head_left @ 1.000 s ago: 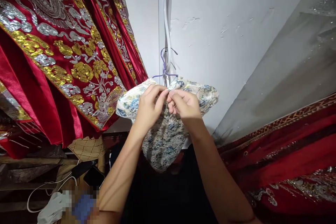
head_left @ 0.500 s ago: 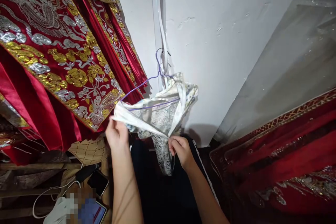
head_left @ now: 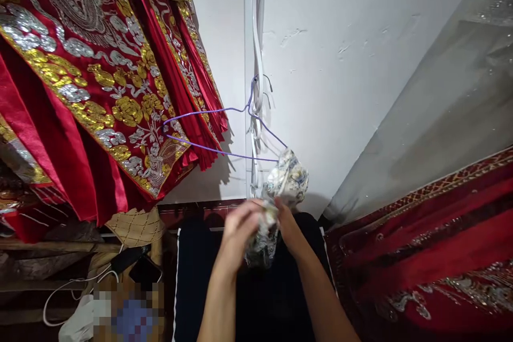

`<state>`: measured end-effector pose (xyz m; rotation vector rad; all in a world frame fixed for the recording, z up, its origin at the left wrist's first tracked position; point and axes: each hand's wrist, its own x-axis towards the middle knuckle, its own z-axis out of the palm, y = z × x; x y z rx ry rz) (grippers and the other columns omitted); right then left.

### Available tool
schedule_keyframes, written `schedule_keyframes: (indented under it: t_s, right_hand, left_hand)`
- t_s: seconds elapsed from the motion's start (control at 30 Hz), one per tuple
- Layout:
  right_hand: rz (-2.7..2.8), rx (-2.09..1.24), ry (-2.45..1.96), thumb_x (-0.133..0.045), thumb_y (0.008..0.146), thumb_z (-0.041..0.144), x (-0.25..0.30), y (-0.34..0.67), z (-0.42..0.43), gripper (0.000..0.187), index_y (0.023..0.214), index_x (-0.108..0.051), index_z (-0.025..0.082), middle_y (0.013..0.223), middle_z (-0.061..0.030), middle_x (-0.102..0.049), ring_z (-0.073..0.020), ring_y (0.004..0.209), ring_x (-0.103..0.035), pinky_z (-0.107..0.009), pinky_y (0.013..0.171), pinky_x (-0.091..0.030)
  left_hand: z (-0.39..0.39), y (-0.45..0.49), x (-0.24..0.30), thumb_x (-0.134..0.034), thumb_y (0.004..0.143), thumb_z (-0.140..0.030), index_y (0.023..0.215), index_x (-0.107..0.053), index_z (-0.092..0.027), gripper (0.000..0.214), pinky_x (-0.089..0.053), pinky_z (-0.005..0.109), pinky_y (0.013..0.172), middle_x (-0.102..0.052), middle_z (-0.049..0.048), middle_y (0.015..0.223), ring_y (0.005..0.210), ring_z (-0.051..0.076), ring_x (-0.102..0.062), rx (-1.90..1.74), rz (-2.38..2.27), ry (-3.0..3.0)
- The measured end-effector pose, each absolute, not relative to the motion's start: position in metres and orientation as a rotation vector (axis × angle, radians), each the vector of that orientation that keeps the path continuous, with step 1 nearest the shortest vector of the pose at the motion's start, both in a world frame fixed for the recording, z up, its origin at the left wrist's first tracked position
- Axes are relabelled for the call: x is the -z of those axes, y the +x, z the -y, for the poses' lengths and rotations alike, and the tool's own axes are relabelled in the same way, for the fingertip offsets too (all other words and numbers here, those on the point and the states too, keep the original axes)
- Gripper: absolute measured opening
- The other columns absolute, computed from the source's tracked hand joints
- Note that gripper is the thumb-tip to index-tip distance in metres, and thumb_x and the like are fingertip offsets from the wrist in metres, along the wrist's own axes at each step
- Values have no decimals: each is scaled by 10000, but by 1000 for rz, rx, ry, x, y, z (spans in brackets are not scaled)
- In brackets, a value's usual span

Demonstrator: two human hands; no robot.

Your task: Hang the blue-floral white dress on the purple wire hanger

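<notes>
A pale patterned garment point(head_left: 289, 177) hangs bunched from the right end of a purple wire hanger point(head_left: 224, 154). The hanger's left arm is bare, and its hook hangs at the white strips on the wall. My left hand point(head_left: 242, 224), slightly blurred, has its fingers closed on the garment's lower part. My right hand point(head_left: 287, 224) grips the cloth just beside it, fingertips partly hidden behind the fabric. The garment's lower end dangles over my dark-trousered lap.
Red cloth with gold and silver embroidery point(head_left: 128, 112) hangs at left. Below it, a phone point(head_left: 145, 272) and white cable point(head_left: 48, 299) lie on a wooden surface. White strips point(head_left: 256, 37) run down the wall. More red cloth point(head_left: 441, 246) lies at right, beneath translucent plastic sheeting point(head_left: 420, 112).
The garment has come off the hanger's left arm and is now gathered toward the right. My left hand has moved right, close to my right hand.
</notes>
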<state>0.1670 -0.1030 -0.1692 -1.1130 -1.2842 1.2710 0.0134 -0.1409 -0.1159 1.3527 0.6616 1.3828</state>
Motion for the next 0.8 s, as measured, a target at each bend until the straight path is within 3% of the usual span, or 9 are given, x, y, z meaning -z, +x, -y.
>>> schedule_keyframes:
  t_s: [0.1,0.2,0.27,0.33,0.4,0.47,0.57,0.67,0.8]
  right_hand:
    - [1116,-1531,-1074,-329,816,884,155,157,108,706,669,-562,234,612,-66,-541,-251,696,-591,-359,651,-494]
    - [1157,-1739,-988,-291,842,863,142,155,121,710,745,-622,241,617,-70,-560,-268,720,-632,-361,615,-479]
    - [1370,-1775,-904,-533,810,767,133,158,127,549,838,-663,234,674,-58,-610,-264,759,-640,-352,645,-483]
    - [1658,-1642,-884,-747,742,521,121,164,126,334,863,-685,216,710,-35,-641,-242,755,-627,-335,682,-490]
    - [1875,-1342,-890,-749,741,321,105,171,117,140,790,-698,201,722,-27,-657,-217,731,-613,-321,700,-493]
    - [1912,-961,-846,-677,779,248,88,178,100,79,728,-710,197,803,-48,-690,-221,783,-627,-331,761,-505]
    - [1716,-611,-815,-638,769,202,73,184,62,199,936,-745,215,1001,-72,-709,-241,923,-642,-354,864,-501]
    - [1525,-618,-925,-605,750,197,78,183,19,346,1085,-690,213,927,-52,-703,-211,845,-633,-334,818,-499]
    - [1589,-747,-1036,-537,766,236,97,189,-9,176,854,-673,168,790,-36,-678,-185,756,-587,-276,695,-452]
  left_hand:
    - [161,19,95,-540,976,-334,874,-729,-204,252,-478,389,982,-681,107,1058,1050,261,-621,-1220,-755,1741]
    - [155,9,86,-528,983,-317,953,-750,-232,239,-464,410,1014,-682,113,1106,1116,274,-608,-1245,-872,1916]
    - [141,-4,86,-554,970,-337,1003,-739,-239,212,-441,416,1050,-656,115,1212,1172,280,-589,-1277,-967,1939]
    - [126,-19,90,-556,968,-367,1170,-685,-259,263,-442,392,1048,-638,103,1273,1173,262,-595,-1222,-1011,1899]
    - [117,-32,98,-505,987,-415,1261,-634,-253,344,-485,347,960,-678,85,1171,1056,236,-634,-1023,-959,1874]
    - [115,-42,107,-464,989,-474,1115,-688,-204,372,-503,298,823,-702,51,966,882,214,-637,-762,-904,1893]
    - [119,-58,117,-487,963,-485,852,-679,-163,391,-471,264,749,-686,21,844,798,206,-608,-580,-1040,1975]
    - [122,-76,121,-490,940,-366,862,-662,-193,257,-443,261,715,-696,29,830,789,226,-631,-553,-1313,2063]
    - [117,-96,122,-583,800,-228,850,-622,-237,64,-416,286,671,-691,59,800,768,265,-659,-301,-1695,2175]
